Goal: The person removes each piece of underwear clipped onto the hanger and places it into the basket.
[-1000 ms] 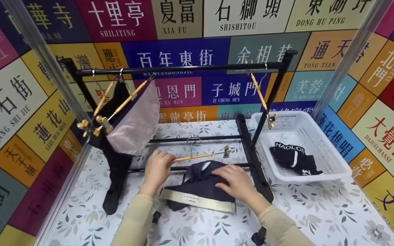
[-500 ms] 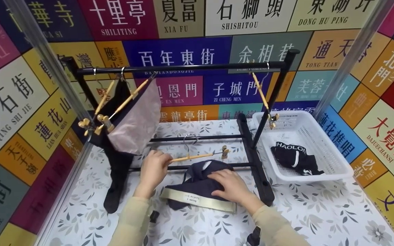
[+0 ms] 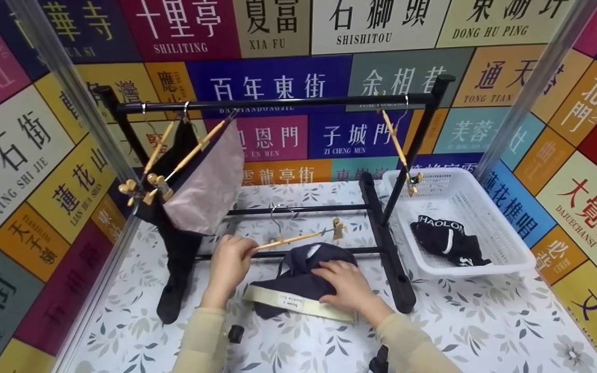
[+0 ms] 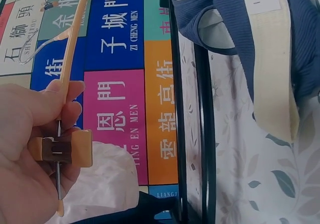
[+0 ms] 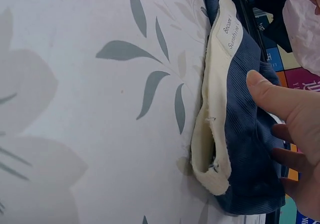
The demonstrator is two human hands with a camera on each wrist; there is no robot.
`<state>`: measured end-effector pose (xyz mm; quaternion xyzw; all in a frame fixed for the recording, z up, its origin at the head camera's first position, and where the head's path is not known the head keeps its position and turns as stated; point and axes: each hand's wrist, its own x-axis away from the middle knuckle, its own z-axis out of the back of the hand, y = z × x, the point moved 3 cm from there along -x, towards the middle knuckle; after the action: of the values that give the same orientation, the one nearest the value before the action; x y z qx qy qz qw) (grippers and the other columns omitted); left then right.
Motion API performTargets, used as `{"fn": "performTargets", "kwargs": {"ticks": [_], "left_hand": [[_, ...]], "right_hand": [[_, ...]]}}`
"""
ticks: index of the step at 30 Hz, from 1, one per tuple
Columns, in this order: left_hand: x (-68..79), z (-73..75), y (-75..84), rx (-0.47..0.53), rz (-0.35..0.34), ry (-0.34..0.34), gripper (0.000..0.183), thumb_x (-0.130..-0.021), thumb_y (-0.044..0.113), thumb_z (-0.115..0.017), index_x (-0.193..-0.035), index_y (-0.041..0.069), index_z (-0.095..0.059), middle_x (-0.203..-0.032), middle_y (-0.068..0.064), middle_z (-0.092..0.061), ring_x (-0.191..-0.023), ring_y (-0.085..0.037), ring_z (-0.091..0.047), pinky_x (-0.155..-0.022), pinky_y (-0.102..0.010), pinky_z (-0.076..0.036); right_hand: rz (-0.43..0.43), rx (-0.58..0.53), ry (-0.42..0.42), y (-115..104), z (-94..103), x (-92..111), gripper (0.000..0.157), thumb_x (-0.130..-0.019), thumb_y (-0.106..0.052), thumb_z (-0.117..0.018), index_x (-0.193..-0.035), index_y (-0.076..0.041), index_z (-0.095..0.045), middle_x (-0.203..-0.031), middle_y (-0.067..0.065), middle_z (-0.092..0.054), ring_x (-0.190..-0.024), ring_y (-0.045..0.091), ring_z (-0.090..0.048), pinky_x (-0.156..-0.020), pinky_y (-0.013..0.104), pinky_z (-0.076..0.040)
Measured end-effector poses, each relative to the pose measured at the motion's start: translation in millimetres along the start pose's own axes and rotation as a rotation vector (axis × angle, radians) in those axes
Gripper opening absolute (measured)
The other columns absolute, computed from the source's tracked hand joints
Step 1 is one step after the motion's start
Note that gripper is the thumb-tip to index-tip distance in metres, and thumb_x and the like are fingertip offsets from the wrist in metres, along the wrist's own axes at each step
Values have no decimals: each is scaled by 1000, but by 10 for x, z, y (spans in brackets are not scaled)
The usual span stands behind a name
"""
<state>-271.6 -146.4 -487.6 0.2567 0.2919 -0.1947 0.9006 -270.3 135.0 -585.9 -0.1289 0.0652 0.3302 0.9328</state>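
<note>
My left hand (image 3: 230,265) grips a wooden clip hanger (image 3: 289,241) near its left end. The left wrist view shows thumb and fingers round the bar, with a wooden clip (image 4: 62,148) on the metal rod beside them. The hanger is tilted, its right clip (image 3: 337,229) raised and carrying nothing. Below it lies a navy ribbed garment, like underwear (image 3: 298,280), its cream waistband (image 3: 303,305) with a printed label facing me. Over its right part is my right hand (image 3: 346,284), fingers spread and loosely bent; whether they press the cloth I cannot tell.
A black clothes rack (image 3: 298,102) stands behind. Pale pink cloth (image 3: 210,181) and black cloth (image 3: 182,145) hang from hangers at its left; another hanger (image 3: 396,140) hangs at its right. A white basket (image 3: 506,248) with black clothing (image 3: 449,241) stands right.
My left hand has shifted slightly left with the hanger, whose hook leans further left. My right hand has moved a little left over the navy garment, which stays in place.
</note>
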Motion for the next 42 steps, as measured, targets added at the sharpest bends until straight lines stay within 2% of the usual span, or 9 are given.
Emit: {"fn": "performTargets", "kwargs": {"ticks": [4, 9, 17, 22, 31, 35, 42], "left_hand": [[43, -22, -9, 17, 25, -5, 4, -83, 9, -78, -84, 9, -74, -80, -3, -68, -78, -28, -58, -73, -41, -47], [76, -59, -25, 12, 24, 6, 4, -82, 8, -78, -83, 9, -74, -77, -3, -67, -77, -28, -57, -70, -41, -47], [125, -98, -46, 31, 38, 16, 6, -81, 5, -79, -84, 8, -74, -78, -5, -68, -77, -30, -58, -72, -41, -48], [137, -115, -58, 43, 62, 1, 5, -82, 5, -78, -86, 7, -74, -81, -5, -70, -81, -30, -60, -76, -42, -48], [179, -145, -69, 42, 71, 0, 5, -82, 8, -78, -85, 8, -74, -81, -4, -71, -78, -28, -60, -74, -41, -48], [195, -157, -73, 40, 84, -5, 5, -83, 9, -78, -86, 9, -75, -82, -3, -71, -78, -27, -61, -75, -40, -48], [217, -168, -68, 47, 86, -13, 4, -84, 12, -78, -86, 10, -75, -84, -3, -72, -80, -27, -62, -76, -40, -48]], "right_hand": [[-5, 5, -27, 12, -68, 13, 70, -78, -44, -79, -139, -21, -57, -144, 14, -51, -128, 39, -47, -104, 58, -34], [-32, 11, -82, 14, -92, 25, 71, -77, -47, -79, -141, -24, -56, -147, 15, -48, -131, 41, -45, -106, 59, -32], [-78, 16, -110, 58, -113, 51, 70, -77, -51, -77, -139, -24, -58, -144, 14, -50, -128, 43, -45, -104, 63, -31], [-110, 32, -114, 73, -106, 68, 68, -77, -54, -76, -136, -25, -61, -135, 11, -55, -122, 38, -49, -101, 61, -36], [-156, 19, -62, 46, -108, 92, 58, -74, -50, -80, -125, -25, -68, -117, 9, -59, -105, 33, -52, -85, 55, -46], [-157, 22, -52, 18, -112, 103, 50, -75, -46, -81, -118, -23, -70, -111, 8, -60, -101, 32, -54, -81, 55, -47], [-168, 27, -71, -47, -107, 112, 40, -77, -43, -80, -112, -23, -72, -103, 3, -60, -93, 27, -54, -76, 49, -47]]}}
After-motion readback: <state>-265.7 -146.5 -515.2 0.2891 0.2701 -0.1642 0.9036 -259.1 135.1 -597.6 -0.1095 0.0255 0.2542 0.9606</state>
